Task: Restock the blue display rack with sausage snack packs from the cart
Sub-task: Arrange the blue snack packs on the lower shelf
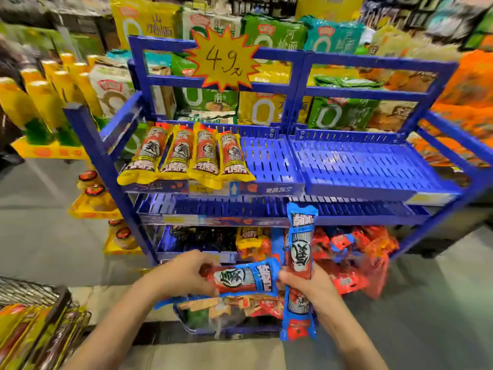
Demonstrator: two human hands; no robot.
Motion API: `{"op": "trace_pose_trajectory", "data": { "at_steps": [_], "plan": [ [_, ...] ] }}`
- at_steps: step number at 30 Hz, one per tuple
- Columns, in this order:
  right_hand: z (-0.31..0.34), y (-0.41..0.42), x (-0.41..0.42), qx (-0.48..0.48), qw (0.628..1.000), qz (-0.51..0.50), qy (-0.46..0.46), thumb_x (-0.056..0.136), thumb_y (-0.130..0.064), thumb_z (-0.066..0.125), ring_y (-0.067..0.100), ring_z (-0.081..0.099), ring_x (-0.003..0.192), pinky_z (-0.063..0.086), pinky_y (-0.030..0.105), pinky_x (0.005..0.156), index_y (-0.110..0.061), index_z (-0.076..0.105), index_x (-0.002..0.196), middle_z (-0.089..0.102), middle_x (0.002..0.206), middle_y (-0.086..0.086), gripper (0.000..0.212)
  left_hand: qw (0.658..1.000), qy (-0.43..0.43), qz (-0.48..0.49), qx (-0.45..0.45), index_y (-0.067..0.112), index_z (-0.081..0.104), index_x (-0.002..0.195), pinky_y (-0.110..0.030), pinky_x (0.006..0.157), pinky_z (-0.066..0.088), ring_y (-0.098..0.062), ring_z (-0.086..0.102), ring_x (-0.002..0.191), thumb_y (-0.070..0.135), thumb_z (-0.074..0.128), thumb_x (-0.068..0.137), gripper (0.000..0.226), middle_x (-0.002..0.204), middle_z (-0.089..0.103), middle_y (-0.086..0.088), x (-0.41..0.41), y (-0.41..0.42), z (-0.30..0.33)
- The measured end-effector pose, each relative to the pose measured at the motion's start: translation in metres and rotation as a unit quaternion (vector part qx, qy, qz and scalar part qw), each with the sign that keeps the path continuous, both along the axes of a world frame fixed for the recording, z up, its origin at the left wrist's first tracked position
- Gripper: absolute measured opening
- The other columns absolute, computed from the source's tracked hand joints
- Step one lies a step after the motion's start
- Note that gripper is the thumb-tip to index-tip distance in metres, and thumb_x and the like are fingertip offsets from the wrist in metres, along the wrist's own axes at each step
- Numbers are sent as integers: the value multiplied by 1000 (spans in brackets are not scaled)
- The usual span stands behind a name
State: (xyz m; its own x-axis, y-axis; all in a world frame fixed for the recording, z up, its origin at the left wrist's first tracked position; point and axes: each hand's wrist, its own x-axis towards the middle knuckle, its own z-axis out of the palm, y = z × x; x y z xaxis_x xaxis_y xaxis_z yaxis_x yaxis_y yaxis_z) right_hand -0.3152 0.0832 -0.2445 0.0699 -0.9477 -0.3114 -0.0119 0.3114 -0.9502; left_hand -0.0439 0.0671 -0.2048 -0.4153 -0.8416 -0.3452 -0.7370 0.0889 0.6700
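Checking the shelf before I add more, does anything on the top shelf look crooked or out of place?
Slightly: the four yellow sausage packs fan out unevenly, and their lower ends overhang the blue plastic rack's front lip.

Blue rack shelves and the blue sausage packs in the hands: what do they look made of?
Blue rack shelves: apparently moulded plastic, semi-gloss; regular slots and soft sheen suggest it, though painted metal is possible.
Blue sausage packs, one in the left hand lying sideways, one in the right hand upright: thin glossy plastic film, with crimped ends and glare.
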Motion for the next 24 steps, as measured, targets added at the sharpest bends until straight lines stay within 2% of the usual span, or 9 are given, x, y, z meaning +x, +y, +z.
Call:
{"op": "trace_pose_trajectory", "data": {
  "at_steps": [6,10,13,15,17,19,20,22,24],
  "plan": [
    [-5,5,8,29,999,34,7,55,-13,81,26,71,83,57,41,78,-6,62,99,74,92,10,48,982,-160,-87,-56,35,62,103,-27,68,34,-4,52,75,36,70,71,33,77,57,19,-10,-10,4],
    [-12,12,15,51,999,-16,0,49,-14,81,30,70,77,56,47,76,-1,61,95,73,88,16,51,977,-181,-72,-81,38,59,106,-33,91,31,-8,55,91,37,66,73,33,93,62,16,-12,-9,7],
    [-16,15,15,61,997,-33,-21,46,-17,84,34,70,77,56,48,75,2,62,98,73,89,18,60,979,-186,-42,-68,40,59,109,-50,113,5,-7,51,104,37,65,76,34,100,62,19,-16,-5,7],
    [-17,19,11,63,996,-46,-39,55,-8,82,34,71,76,58,43,71,1,63,100,73,89,18,49,977,-189,-20,-93,43,56,115,-57,112,-12,-8,44,116,38,64,77,39,107,58,20,-21,1,9],
    [-17,23,7,60,994,-60,-62,60,-6,79,36,71,80,57,42,71,1,63,101,73,92,19,44,971,-187,13,-149,41,47,128,-57,107,-22,-10,27,134,41,64,78,53,129,46,17,-24,6,10],
    [-19,25,4,54,993,-68,-76,65,-5,78,37,70,84,57,43,74,3,62,104,72,95,20,43,963,-132,97,-216,38,38,138,-54,110,-18,-12,9,143,44,68,76,69,146,26,13,-28,14,5],
    [-19,26,2,53,993,-74,-79,71,-1,76,35,71,82,58,41,71,2,63,104,73,94,19,36,950,-68,175,-248,35,37,139,-53,113,-9,-13,9,142,43,71,74,74,148,23,10,-32,21,1],
    [-19,29,1,55,991,-87,-85,78,4,68,27,72,73,57,31,58,-1,63,98,74,87,15,21,892,84,371,-247,25,38,139,-46,116,18,-17,23,137,36,78,72,78,145,29,3,-43,38,-11],
    [-21,29,4,61,989,-100,-95,79,7,66,22,72,67,55,27,52,-2,62,95,75,80,10,19,813,238,515,-128,14,39,135,-38,105,38,-22,40,128,26,78,74,73,139,39,-4,-63,56,-25]
  ]
}}
